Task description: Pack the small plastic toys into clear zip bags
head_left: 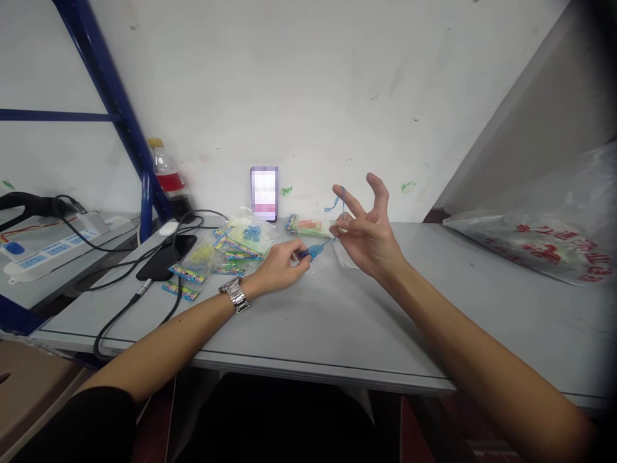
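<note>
A small blue item (315,251) with a thin blue strand lies between my two hands, low over the grey table. My left hand (286,263), with a metal watch on its wrist, pinches its left end. The strand runs up to my right hand (369,238), whose thumb and a finger are pinched on it while the other fingers stick up. A loose curl of blue strand (332,206) hangs at my raised right finger. Just behind the hands lies a clear packet (311,225) with an orange shape in it.
Several clear packets with colourful labels (195,260) lie left of my left hand. Farther left are a black phone (166,257), cables and a power strip (62,247). A lit phone (265,193) and a cola bottle (168,177) stand by the wall. A plastic bag (544,238) sits right.
</note>
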Demonstrator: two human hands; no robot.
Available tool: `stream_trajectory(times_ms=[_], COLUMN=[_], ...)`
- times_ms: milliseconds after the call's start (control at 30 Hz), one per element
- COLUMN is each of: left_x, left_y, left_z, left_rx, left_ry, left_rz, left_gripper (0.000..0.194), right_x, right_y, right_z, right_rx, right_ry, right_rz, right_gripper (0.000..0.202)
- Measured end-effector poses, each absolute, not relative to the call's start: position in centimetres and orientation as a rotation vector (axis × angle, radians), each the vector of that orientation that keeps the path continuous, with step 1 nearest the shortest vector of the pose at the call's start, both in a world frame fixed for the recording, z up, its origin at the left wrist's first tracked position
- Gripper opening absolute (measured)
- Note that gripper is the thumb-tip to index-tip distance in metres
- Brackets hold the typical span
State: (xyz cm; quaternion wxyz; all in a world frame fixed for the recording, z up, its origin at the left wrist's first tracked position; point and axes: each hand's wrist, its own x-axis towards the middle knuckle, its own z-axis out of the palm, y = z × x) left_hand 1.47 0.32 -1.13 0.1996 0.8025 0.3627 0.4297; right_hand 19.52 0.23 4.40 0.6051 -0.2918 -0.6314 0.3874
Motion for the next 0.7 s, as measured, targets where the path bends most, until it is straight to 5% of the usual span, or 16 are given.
stream_trajectory(times_ms=[400,700], left_x=[1.3,1.2], left_y=[0.0,0.2], left_z=[-0.4,-0.6], left_rx=[1.934,1.926], left_ry=[0.790,0.809], left_rz=[1.147,1.158], left_gripper=[0.021,0.020], right_x=[18.6,19.6], right_y=[-0.3,1.2], right_z=[4.2,3.8], right_rx=[-0.630,-0.705], right_ry=[-1.342,-1.513], right_rz=[1.093,0.815], right_gripper=[0.088,0.038])
